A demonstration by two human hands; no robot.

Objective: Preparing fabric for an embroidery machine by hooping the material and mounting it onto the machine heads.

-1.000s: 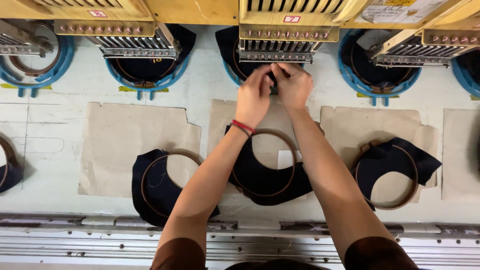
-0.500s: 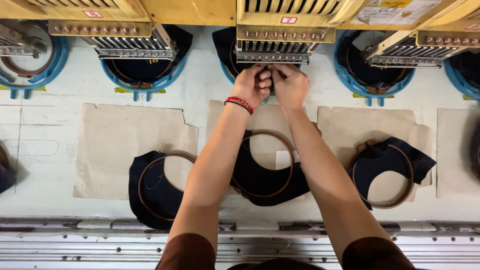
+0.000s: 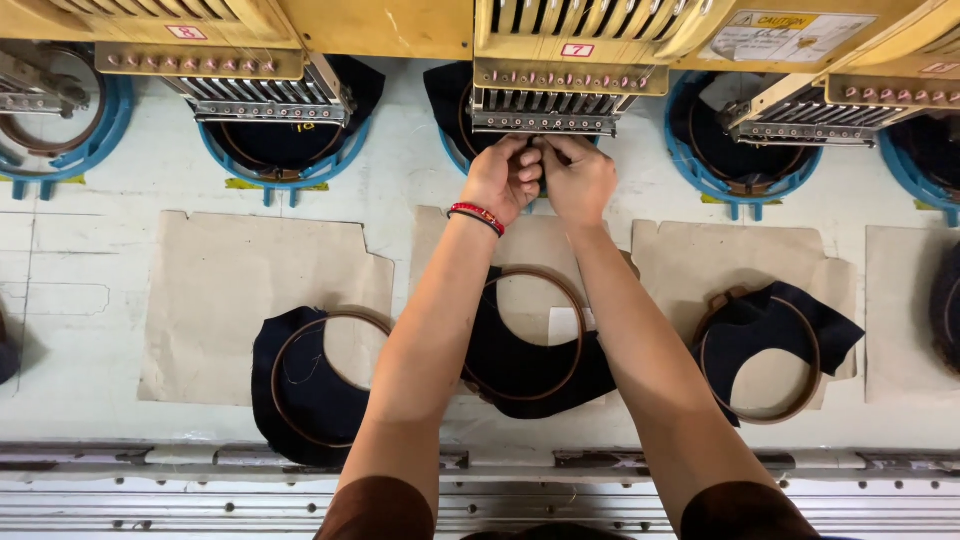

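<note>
Needle bar: the row of metal needles [image 3: 545, 122] under the middle embroidery head [image 3: 570, 60], far centre of the desk; both hands meet just below it.
Change: over the last second the hands have moved farther up from the desk and now sit right at the needles; the arms are stretched out further.
Left hand [image 3: 503, 180]: fingers curled and pressed together at the needle row; what they pinch cannot be told. A red and black bracelet [image 3: 477, 217] circles the wrist.
Right hand [image 3: 580, 180]: fingers bent, tips touching the left hand's, against the same spot.
Desk [image 3: 80, 300]: pale, scuffed, flat; tan backing sheets [image 3: 230, 290] with notched corners lie on it.
Hoops: brown round hoops holding dark navy fabric, one near left [image 3: 310, 385], one under the arms [image 3: 530, 340], one near right [image 3: 770, 350].
Far row: blue ring frames [image 3: 290, 170] with dark cloth beneath yellow machine heads.
Near edge: ribbed grey metal rail [image 3: 200, 500].
</note>
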